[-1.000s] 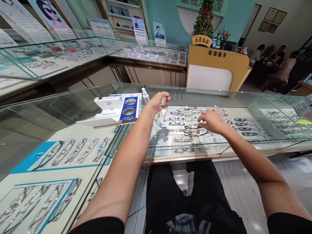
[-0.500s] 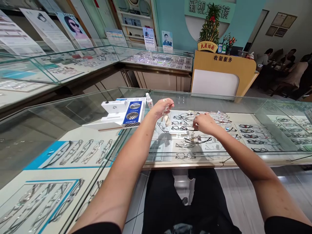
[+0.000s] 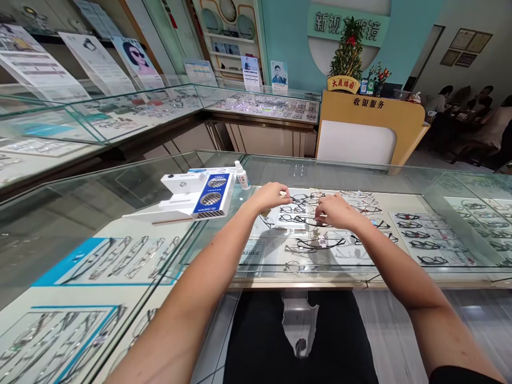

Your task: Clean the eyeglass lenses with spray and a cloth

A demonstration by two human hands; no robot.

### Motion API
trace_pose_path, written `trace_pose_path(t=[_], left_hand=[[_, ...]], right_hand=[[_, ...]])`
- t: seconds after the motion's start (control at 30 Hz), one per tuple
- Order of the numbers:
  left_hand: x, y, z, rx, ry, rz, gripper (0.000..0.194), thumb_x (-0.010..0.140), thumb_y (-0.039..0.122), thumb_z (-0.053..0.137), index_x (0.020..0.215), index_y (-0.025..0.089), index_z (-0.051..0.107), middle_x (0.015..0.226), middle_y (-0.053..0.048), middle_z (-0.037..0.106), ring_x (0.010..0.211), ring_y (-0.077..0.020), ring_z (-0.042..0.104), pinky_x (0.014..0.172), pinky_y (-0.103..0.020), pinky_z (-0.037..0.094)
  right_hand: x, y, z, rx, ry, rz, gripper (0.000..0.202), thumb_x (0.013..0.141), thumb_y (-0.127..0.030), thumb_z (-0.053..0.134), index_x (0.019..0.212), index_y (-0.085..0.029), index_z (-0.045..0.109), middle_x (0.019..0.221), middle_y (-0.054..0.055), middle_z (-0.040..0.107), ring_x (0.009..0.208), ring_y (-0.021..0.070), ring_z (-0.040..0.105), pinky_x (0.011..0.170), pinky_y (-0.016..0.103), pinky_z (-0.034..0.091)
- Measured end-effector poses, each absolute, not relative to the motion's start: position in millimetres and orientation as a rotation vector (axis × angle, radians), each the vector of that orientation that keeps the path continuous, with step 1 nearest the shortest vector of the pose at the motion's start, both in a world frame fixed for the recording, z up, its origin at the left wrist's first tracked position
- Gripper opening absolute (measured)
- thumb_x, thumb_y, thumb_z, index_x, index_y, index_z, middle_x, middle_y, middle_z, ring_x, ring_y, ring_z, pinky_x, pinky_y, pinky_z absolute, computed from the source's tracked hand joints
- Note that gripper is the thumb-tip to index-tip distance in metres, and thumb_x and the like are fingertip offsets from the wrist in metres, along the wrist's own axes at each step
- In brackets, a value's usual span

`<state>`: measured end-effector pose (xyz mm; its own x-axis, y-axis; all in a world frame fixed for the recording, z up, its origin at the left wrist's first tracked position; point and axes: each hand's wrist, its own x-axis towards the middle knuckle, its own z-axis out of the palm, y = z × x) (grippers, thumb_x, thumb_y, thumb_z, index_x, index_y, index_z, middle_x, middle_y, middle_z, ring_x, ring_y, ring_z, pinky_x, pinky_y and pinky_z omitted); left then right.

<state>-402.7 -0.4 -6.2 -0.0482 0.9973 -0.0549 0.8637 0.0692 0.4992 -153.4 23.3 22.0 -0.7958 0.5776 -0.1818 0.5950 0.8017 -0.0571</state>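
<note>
Two hands over a glass counter [image 3: 360, 176] — left hand [image 3: 269, 196] pinches a cloth [image 3: 283, 194], right hand [image 3: 335, 211] grips black glasses [image 3: 304, 218].

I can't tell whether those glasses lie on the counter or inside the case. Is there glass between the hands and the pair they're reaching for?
Apparently not: left hand and right hand pinch a pair of glasses above the glass top.

A thin black-framed pair of glasses [image 3: 304, 207] is held level between both hands, just above the glass tabletop [image 3: 360, 176].
</note>
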Motion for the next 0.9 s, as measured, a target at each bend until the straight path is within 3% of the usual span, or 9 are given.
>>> trace_pose_path(t=[0.17,0.27,0.47,0.6,0.67,0.8,0.9], left_hand=[[-398,7,-22,1.844,2.023,0.658,0.016,0.08,0.038,0.076,0.073,0.024,0.074,0.067,-0.004,0.067,0.071,-0.0235,0.062,0.064,-0.03,0.034],[-394,10,-31,1.791,1.962,0.898,0.015,0.074,0.032,0.081,0.064,0.025,0.074,0.061,-0.003,0.065,0.064,-0.0219,0.056,0.062,-0.03,0.029],[-394,3,-25,1.667,1.92,1.316,0.01,0.076,0.028,0.078,0.07,0.023,0.072,0.071,-0.003,0.069,0.066,-0.0202,0.053,0.064,-0.028,0.032],[-385,-8,-7,1.581,1.756,1.372,0.017,0.079,0.032,0.071,0.07,0.02,0.064,0.069,0.0,0.063,0.065,-0.0157,0.05,0.066,-0.027,0.036],[-376,-13,0,1.502,1.567,1.324,0.019,0.078,0.036,0.071,0.073,0.02,0.065,0.067,0.0,0.063,0.062,-0.0139,0.048,0.063,-0.027,0.035],[-363,-21,9,1.428,1.366,1.271,0.024,0.072,0.041,0.077,0.075,0.018,0.068,0.077,-0.003,0.07,0.059,-0.0117,0.046,0.059,-0.028,0.033],[-361,-23,10,1.418,1.327,1.258,0.026,0.073,0.043,0.077,0.074,0.019,0.067,0.081,-0.004,0.072,0.058,-0.011,0.046,0.058,-0.028,0.034]], right_hand=[[-152,20,21,0.926,2.861,-0.223,0.018,0.098,-0.019,0.066,0.094,-0.019,0.084,0.104,0.01,0.078,0.106,0.0241,0.064,0.089,0.036,0.032],[-146,21,26,0.904,2.927,-0.378,0.017,0.096,-0.018,0.068,0.089,-0.018,0.083,0.094,0.007,0.078,0.091,0.0198,0.064,0.086,0.035,0.035],[-128,32,39,1.101,3.024,-1.324,0.022,0.092,-0.037,0.067,0.087,-0.02,0.078,0.058,-0.002,0.063,0.054,0.0126,0.05,0.058,0.029,0.036],[-126,36,37,1.185,3.052,-1.783,0.022,0.091,-0.04,0.067,0.094,-0.02,0.074,0.069,0.002,0.075,0.061,0.016,0.063,0.062,0.031,0.048],[-128,36,33,1.196,3.206,-1.688,0.019,0.092,-0.035,0.064,0.098,-0.02,0.073,0.081,0.005,0.08,0.072,0.0183,0.07,0.071,0.033,0.052],[-133,31,26,1.236,3.519,-0.951,0.021,0.097,-0.027,0.057,0.107,-0.022,0.076,0.095,0.005,0.082,0.084,0.0195,0.072,0.082,0.033,0.05],[-135,28,23,1.221,3.561,-0.683,0.026,0.102,-0.026,0.052,0.112,-0.024,0.075,0.105,0.006,0.083,0.093,0.021,0.074,0.083,0.031,0.05]])
